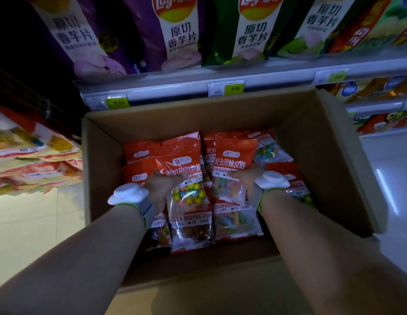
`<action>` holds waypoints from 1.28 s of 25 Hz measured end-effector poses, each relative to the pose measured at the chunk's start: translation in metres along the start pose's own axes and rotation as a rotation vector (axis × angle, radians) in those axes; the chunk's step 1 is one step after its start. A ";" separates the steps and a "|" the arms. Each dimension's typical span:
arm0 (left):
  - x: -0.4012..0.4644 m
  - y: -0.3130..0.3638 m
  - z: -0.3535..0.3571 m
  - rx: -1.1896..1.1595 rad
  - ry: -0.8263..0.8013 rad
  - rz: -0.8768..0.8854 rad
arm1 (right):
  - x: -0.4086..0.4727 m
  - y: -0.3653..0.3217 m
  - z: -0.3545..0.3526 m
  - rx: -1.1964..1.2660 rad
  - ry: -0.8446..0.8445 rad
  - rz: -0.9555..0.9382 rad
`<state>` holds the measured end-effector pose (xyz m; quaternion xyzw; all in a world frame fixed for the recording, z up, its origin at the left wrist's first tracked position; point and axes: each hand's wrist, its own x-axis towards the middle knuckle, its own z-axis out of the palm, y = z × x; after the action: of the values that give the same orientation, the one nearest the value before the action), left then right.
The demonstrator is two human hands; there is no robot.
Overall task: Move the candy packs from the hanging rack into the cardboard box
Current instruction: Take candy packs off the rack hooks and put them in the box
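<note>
A shelf point(220, 84) crosses the top of the frame, with five tall chip bags point(182, 35) standing on it and three price tags along its edge. Below it, filling the middle of the frame, sits the open cardboard box point(102, 169), its floor covered with orange candy packs lying flat; at least eight show, though overlaps make the exact count unclear. At the left edge hangs a stack of more candy packs point(27, 160); its rack cannot be made out. Two forearms reach in from the bottom corners, each wearing a wristband with a white puck. The left hand point(161, 185) grips a bubble gum pack point(186, 178) at its orange upper half, fingers curled around the left edge, the clear lower half hanging toward the viewer. The right hand point(245, 178) pinches a colour worm pack point(232, 169) at its middle from the right side, thumb on the front.
</note>
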<state>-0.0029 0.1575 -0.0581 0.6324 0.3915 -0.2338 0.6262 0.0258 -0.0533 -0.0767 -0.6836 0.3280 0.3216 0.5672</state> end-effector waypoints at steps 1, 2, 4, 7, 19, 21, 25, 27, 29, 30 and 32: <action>-0.005 0.001 -0.002 -0.006 -0.002 0.016 | -0.005 -0.001 -0.001 0.007 0.016 -0.013; -0.011 0.004 -0.003 -0.016 -0.011 0.029 | -0.018 -0.006 -0.001 0.000 -0.012 -0.026; -0.023 0.009 -0.007 -0.033 -0.031 0.061 | -0.038 -0.012 -0.005 0.009 -0.025 -0.044; -0.048 0.021 -0.007 -0.028 -0.066 0.130 | -0.071 -0.015 -0.018 0.004 0.122 -0.127; -0.201 0.035 -0.014 -0.178 -0.163 0.422 | -0.235 -0.017 -0.055 0.244 0.235 -0.463; -0.246 0.023 -0.018 -0.216 -0.151 0.494 | -0.279 -0.003 -0.060 0.300 0.127 -0.480; -0.302 0.007 -0.024 -0.203 -0.142 0.628 | -0.340 0.023 -0.069 0.370 0.046 -0.545; -0.335 -0.003 -0.028 -0.162 -0.103 0.686 | -0.377 0.036 -0.073 0.403 0.026 -0.623; -0.364 -0.008 -0.034 -0.126 -0.059 0.709 | -0.413 0.040 -0.075 0.379 0.059 -0.667; -0.386 -0.011 -0.040 -0.132 -0.039 0.743 | -0.431 0.040 -0.075 0.359 0.059 -0.689; -0.419 -0.009 -0.051 -0.148 -0.038 0.794 | -0.459 0.034 -0.072 0.328 0.091 -0.698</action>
<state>-0.2644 0.1220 0.2713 0.6833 0.1208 0.0432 0.7188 -0.2627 -0.0910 0.2876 -0.6679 0.1477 0.0218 0.7291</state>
